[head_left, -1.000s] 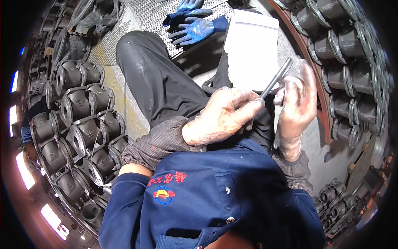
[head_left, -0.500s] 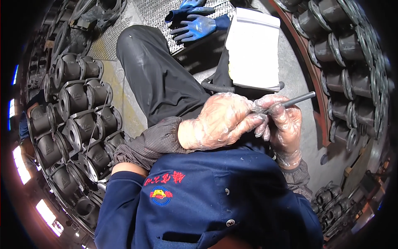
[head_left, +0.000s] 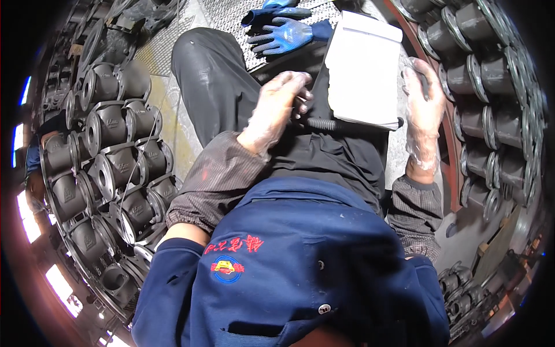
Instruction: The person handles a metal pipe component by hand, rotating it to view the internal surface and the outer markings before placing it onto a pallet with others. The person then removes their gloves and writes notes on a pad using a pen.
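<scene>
Both my hands wear thin clear plastic gloves. My left hand (head_left: 274, 107) hovers over my lap with its fingers loosely bent and apart, and nothing shows in them. To the right of a white paper pad (head_left: 365, 69) is my right hand (head_left: 425, 101), its thumb and fingers curved apart with nothing visible between them. The pad lies over my right leg with its pages facing up. A black ribbed tube (head_left: 325, 124) shows along the pad's lower edge. The dark pen-like rod cannot be seen.
Blue work gloves (head_left: 283, 37) lie on a metal grating (head_left: 231, 17) ahead. Flanged grey pipe fittings (head_left: 124, 162) are stacked at left, with more fittings (head_left: 480, 75) at right behind a reddish-brown rail (head_left: 452, 156). A person's arm (head_left: 36, 173) shows at the far left.
My hands, together on a dark pen-like rod before, have parted. The left moved left and up, the right moved up beside the pad. The rod is out of sight.
</scene>
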Motion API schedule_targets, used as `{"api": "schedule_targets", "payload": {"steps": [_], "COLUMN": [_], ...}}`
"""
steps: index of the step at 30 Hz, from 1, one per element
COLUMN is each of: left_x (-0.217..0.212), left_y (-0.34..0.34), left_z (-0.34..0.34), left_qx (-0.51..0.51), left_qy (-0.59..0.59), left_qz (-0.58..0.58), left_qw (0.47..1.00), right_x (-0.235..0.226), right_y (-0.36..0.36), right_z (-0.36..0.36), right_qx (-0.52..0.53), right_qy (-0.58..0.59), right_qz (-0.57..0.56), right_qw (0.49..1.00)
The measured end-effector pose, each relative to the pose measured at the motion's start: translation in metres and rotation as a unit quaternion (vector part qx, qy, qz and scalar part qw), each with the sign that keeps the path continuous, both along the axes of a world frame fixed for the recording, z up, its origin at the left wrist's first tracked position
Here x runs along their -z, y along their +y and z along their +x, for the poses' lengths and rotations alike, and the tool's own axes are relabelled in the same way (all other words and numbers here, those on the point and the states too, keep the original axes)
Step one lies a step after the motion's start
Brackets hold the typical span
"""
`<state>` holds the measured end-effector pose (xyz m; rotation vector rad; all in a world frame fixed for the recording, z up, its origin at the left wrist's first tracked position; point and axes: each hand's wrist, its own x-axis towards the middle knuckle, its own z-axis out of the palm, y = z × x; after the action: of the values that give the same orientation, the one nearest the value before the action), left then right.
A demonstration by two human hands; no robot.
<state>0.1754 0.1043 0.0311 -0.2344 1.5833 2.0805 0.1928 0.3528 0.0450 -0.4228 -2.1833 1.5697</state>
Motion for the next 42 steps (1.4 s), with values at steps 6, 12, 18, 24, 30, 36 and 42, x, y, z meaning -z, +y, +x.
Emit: {"api": "schedule_targets", "payload": {"steps": [6,12,18,24,30,36,42], "left_x": [0.017,0.044,0.026,0.008,0.015,0.019,0.022], "left_y": [0.028,0.049,0.062,0.046,0.048,0.044,0.047], "left_z": [-0.017,-0.037,-0.063,-0.023,-0.014,-0.005,0.000], "left_qx": [0.059,0.070,0.112,0.207,0.210,0.178,0.149], "left_qy": [-0.001,0.398,0.146,0.004,0.050,0.026,0.039], "left_qz": [0.011,-0.143,0.002,0.069,0.043,0.092,0.114], "left_qw": [0.998,0.903,0.983,0.976,0.976,0.979,0.982], "right_x": [0.027,0.036,0.030,0.037,-0.020,-0.006,0.012], "right_y": [-0.006,-0.001,0.022,0.021,-0.005,-0.059,-0.062], "right_z": [-0.019,-0.034,-0.077,-0.079,-0.035,0.030,0.032], "right_qx": [-0.018,-0.076,-0.110,-0.137,-0.049,-0.083,-0.008], "right_qy": [0.001,0.116,0.152,0.143,0.138,0.012,0.009], "right_qz": [0.077,0.052,-0.002,0.045,0.013,-0.218,-0.069], "right_qw": [0.997,0.989,0.982,0.979,0.989,0.972,0.998]}}
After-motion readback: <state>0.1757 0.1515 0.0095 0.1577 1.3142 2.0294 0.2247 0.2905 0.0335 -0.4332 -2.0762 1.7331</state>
